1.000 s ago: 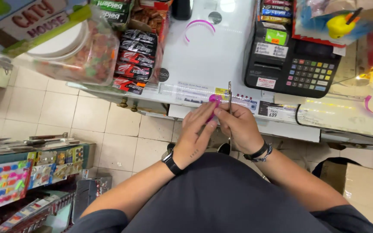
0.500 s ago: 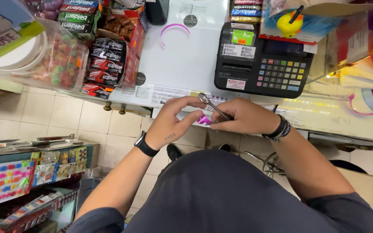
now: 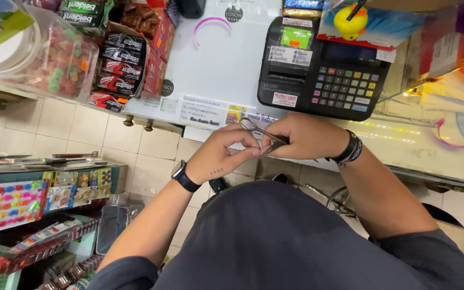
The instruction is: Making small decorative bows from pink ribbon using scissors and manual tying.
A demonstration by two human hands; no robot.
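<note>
My left hand (image 3: 222,154) and my right hand (image 3: 303,137) meet in front of my chest, just below the edge of the white counter (image 3: 226,70). Small metal scissors (image 3: 254,128) lie across the two hands; their finger ring sticks out to the left and the other end sits under my right fingers. My left thumb and forefinger are pinched together right beneath the scissors, on a small item that is almost hidden. A black watch is on my left wrist and dark bands are on my right wrist.
A black till with a keypad (image 3: 323,70) stands on the counter beyond my hands. A jar of coloured sweets (image 3: 55,59), a box of gum packs (image 3: 122,64) and a pink ring (image 3: 213,24) are to the left. Sweet racks (image 3: 17,204) stand low on the left.
The scissors have gone from upright to lying flat across my hands. The pink item seen between my fingers earlier is now covered. The view has shifted slightly.
</note>
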